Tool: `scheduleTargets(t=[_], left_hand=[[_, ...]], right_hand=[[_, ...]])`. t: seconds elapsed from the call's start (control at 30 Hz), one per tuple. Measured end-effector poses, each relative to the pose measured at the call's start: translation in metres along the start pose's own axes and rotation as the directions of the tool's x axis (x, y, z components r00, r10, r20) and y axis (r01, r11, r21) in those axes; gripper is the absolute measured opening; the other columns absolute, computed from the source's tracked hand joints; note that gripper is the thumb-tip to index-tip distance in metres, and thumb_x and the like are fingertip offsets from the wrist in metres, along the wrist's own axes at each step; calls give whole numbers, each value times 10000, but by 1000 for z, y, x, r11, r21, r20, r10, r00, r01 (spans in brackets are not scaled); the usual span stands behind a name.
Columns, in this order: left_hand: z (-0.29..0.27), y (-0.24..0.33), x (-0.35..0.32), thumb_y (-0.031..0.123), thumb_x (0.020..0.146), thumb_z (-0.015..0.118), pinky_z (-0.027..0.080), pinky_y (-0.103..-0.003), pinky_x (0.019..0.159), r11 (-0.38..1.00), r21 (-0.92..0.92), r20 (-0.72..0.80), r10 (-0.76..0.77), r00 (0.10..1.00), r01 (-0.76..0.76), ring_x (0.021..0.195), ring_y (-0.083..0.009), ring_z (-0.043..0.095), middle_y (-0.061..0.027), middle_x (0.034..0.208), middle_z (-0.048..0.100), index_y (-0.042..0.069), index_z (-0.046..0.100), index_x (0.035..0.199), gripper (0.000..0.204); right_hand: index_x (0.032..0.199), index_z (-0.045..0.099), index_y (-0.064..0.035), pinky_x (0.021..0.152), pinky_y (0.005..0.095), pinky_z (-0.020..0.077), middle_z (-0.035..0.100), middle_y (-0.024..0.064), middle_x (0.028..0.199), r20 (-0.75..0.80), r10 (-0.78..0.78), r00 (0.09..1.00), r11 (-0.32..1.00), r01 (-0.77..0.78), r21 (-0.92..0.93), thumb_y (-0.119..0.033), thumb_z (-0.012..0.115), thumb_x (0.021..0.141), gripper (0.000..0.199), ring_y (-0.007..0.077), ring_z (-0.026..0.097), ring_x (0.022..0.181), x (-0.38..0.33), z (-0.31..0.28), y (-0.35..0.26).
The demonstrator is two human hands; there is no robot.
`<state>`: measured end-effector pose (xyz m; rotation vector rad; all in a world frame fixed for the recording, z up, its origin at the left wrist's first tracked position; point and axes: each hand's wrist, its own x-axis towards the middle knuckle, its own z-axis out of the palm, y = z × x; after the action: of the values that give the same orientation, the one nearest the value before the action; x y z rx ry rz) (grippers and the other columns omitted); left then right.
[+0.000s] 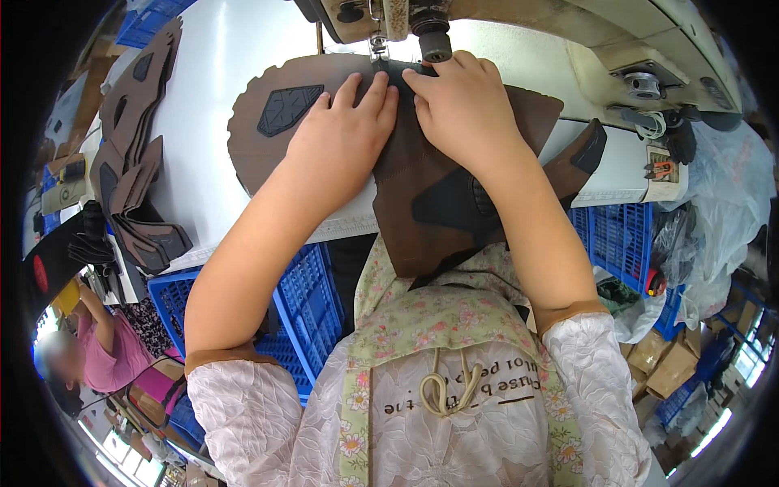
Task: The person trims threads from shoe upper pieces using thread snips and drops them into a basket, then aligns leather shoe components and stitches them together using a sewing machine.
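Both hands flat on brown shoe upper (pixel 324 138) at sewing machine (pixel 422 24).
My left hand (pixel 345 134) and right hand (pixel 462 105) lie spread, fingers pressing the piece to the white table (pixel 203 73), near the needle.

Brown leather (pixel 406 174) with black patches; white counter (pixel 211 97); blue crates (pixel 312 300); floral green apron (pixel 422 316); cream machine (pixel 568 32).

White worktable (pixel 211 122); blue plastic crates (pixel 308 300) beneath, cardboard boxes (pixel 665 365) on floor; daylight from low windows (pixel 130 467)
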<state>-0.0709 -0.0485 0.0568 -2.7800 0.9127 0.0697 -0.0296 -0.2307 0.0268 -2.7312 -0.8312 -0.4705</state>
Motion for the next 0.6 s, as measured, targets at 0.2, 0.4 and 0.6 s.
scheduleTargets(t=[0.2,0.4,0.6], left_hand=[[1,-4,2,-16,714,582,403,-411,1077,997,-76,-34,-12,999,10,1327,-362,424,-182,1469,411,-34,418,1403,708],[0,-4,2,-24,706,581,407,-413,1073,995,-94,-44,-15,999,11,1329,-364,422,-184,1467,412,-33,422,1401,712],[7,-5,1,-9,728,572,422,-407,1057,998,-67,-89,1,996,-7,1311,-358,435,-180,1455,420,-24,429,1396,684]], right_hand=[[1014,743,-126,846,416,435,662,65,968,-10,-10,1000,1000,10,21,-167,698,737,284,252,596,960,1,3,4],[1015,742,-128,859,420,437,661,64,982,-21,-8,1000,998,9,58,-166,701,741,280,249,597,963,2,5,6],[1096,712,-127,964,496,420,648,65,1072,4,-14,1000,999,14,50,-170,674,788,314,258,581,1056,-4,3,3]])
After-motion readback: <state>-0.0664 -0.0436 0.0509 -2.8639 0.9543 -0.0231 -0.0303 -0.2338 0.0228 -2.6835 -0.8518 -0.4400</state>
